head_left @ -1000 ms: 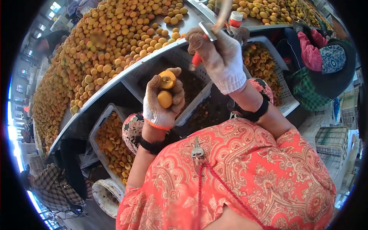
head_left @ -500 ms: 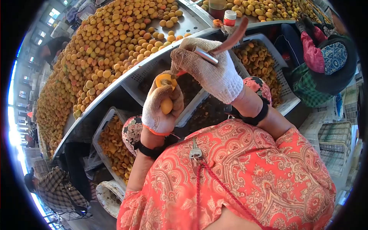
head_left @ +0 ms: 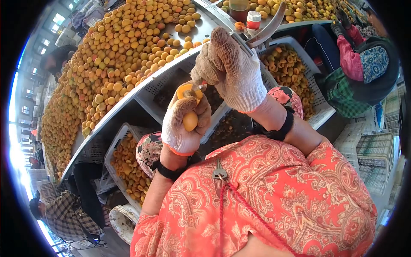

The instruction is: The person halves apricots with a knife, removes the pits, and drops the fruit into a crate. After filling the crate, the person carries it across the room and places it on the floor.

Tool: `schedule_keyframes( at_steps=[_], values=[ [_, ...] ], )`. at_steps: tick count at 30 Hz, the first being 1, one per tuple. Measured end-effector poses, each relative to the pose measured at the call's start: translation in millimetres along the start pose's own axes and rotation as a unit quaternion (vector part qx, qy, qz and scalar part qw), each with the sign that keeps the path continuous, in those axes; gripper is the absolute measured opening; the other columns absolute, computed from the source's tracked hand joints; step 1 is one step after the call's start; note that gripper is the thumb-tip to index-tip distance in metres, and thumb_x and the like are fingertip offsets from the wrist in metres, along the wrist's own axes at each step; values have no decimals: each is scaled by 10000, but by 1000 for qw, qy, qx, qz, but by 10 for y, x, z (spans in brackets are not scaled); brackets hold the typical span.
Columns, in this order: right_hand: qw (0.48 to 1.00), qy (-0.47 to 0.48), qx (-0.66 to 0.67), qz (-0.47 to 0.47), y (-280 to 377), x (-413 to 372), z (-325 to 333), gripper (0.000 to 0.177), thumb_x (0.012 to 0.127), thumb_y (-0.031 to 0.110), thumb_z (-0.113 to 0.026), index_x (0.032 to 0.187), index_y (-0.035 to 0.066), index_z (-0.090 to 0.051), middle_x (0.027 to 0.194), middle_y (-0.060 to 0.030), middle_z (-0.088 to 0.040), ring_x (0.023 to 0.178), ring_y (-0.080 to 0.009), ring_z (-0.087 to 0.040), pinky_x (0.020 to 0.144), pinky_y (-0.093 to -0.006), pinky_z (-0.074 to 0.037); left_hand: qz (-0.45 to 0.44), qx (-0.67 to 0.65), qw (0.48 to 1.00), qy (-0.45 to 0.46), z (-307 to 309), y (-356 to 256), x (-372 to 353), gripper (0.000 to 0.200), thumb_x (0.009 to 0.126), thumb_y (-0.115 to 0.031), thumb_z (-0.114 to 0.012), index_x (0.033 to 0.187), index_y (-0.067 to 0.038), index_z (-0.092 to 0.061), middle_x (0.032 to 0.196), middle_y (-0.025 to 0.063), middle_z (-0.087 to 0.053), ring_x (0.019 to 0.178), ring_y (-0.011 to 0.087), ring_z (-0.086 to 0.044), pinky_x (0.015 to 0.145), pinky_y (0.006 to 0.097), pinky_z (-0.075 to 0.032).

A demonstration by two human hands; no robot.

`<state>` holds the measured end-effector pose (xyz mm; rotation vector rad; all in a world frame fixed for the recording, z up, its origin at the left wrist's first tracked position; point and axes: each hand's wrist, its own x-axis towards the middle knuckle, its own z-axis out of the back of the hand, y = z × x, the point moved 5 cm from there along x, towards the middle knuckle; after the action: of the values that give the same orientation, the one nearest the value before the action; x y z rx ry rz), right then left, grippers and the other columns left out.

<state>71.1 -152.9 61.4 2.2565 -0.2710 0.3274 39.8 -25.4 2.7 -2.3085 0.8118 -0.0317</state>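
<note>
My left hand [head_left: 176, 130], in a white and brown knit glove, is closed around fruit. Between its thumb and fingers sits a cut apricot [head_left: 185, 91], its dark stone showing in the orange flesh. A second, whole-looking apricot [head_left: 190, 121] rests lower against the palm. My right hand [head_left: 239, 70], gloved too, is closed on a curved knife [head_left: 274, 26]. The long curved metal part sticks out beyond the back of the hand. At the fingertips a small tip meets the cut apricot's edge; the grip is mostly hidden by the glove.
Heaped apricots [head_left: 115, 55] cover the metal table [head_left: 205, 28]. Crates of cut apricots [head_left: 128, 165] stand at left and at right [head_left: 289, 70]. A red-and-white bottle [head_left: 253, 19] and a cup [head_left: 238, 9] are on the table. Other people [head_left: 376, 64] sit nearby.
My right hand has rolled over, turning its fingers upward and swinging the curved metal part upright. My left hand has shifted slightly right and down, still holding both apricots.
</note>
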Motion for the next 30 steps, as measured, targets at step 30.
schedule_keyframes(
  at_steps=[30],
  values=[
    [946, -219, 126, -201, -290, -20, 234, 468, 966, 300, -556, 567, 185, -340, 466, 28, -259, 405, -135, -250, 441, -308, -227, -257, 507, 819, -75, 203, 68, 283, 384, 785, -19, -642, 1146, -32, -509, 909, 139, -658, 676, 296, -662, 674, 371, -540]
  ],
)
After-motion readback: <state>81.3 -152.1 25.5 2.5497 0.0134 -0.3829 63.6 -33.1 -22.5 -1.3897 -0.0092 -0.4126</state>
